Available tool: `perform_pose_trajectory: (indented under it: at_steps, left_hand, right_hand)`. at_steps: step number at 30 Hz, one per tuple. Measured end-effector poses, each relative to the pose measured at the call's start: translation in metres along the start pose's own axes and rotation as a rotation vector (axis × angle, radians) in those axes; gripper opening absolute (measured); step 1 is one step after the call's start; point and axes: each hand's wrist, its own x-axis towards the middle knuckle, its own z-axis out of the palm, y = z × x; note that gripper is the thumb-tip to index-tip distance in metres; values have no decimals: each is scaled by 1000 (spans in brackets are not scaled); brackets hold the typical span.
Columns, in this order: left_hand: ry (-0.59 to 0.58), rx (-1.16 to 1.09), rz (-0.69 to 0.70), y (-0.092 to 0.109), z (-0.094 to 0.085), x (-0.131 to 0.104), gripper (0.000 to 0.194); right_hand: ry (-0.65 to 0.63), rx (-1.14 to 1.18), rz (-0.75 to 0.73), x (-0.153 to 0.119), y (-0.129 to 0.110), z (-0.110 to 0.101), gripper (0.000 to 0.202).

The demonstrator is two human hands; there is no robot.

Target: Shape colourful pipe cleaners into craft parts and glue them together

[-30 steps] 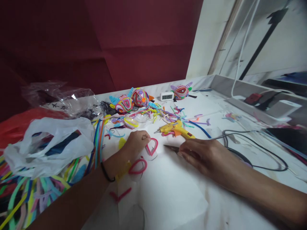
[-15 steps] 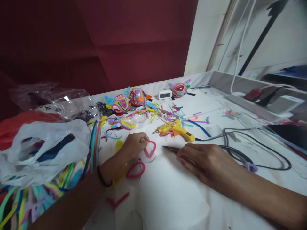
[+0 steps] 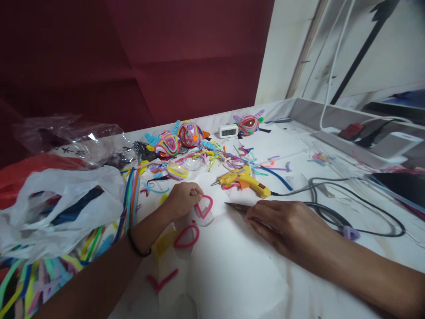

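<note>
My left hand (image 3: pixel 186 198) is closed in a pinch at the upper edge of a pink pipe-cleaner loop (image 3: pixel 206 204) bent to a point. A clear plastic piece (image 3: pixel 206 220) lies around and under the loop. Just below, a second pink pipe-cleaner loop (image 3: pixel 186 238), rounder, lies flat, and a V-shaped pink pipe cleaner (image 3: pixel 162 282) is nearer me. My right hand (image 3: pixel 275 221) is wrapped round a dark pointed tool (image 3: pixel 236 207), its tip aimed left over white paper (image 3: pixel 235 270). The fingers hide the tool's handle, so its exact kind cannot be told.
A yellow hot glue gun (image 3: pixel 245 179) lies beyond my hands, its black cable (image 3: pixel 372 195) looping right. Decorated pipe-cleaner balls (image 3: pixel 168 144), a white digital clock (image 3: pixel 228 130) and loose pipe-cleaner pieces are at the back. Plastic bags (image 3: pixel 63 190) and bundled pipe cleaners fill the left.
My left hand has shifted slightly left, and the pointed pink loop has moved left with it. My right hand and the dark tool have hardly moved.
</note>
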Motion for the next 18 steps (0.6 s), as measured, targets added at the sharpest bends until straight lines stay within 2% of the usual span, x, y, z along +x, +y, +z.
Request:
perform_pose_trajectory:
  at_steps: [5, 18]
  left_hand:
    - [-3, -54, -27, -2, 0, 2, 16]
    - [-10, -164, -93, 4, 2, 2, 13]
  right_hand:
    - [-19, -7, 14, 0, 0, 1, 26]
    - [-134, 1, -83, -3, -13, 12, 23]
